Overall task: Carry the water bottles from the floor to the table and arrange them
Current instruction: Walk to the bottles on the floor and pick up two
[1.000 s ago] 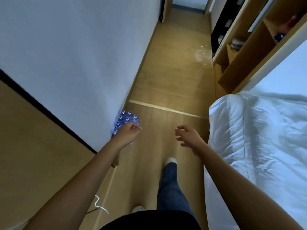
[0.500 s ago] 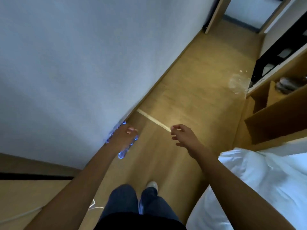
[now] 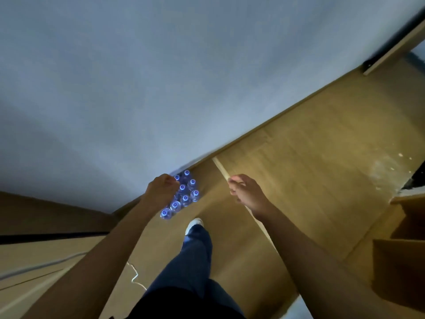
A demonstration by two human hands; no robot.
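Several clear water bottles with blue-and-white caps [image 3: 186, 194] stand clustered on the wooden floor against the foot of the wall. My left hand [image 3: 161, 189] hangs over the left side of the cluster with its fingers curled down, hiding some bottles; whether it grips one is unclear. To the right of the bottles and apart from them, my right hand [image 3: 248, 192] is held out with loosely bent fingers and nothing in it.
A pale wall [image 3: 161, 88] fills the upper left. A wooden surface [image 3: 34, 261] with a cable lies at lower left. A white cord [image 3: 133, 275] trails on the floor. My foot [image 3: 194, 224] is just below the bottles. Wooden shelving [image 3: 402, 254] stands right; white marks [image 3: 386, 171] spot the floor.
I have stepped closer and turned toward the wall; the bed has left the view. My left hand has moved over the bottle cluster and its fingers have curled down.
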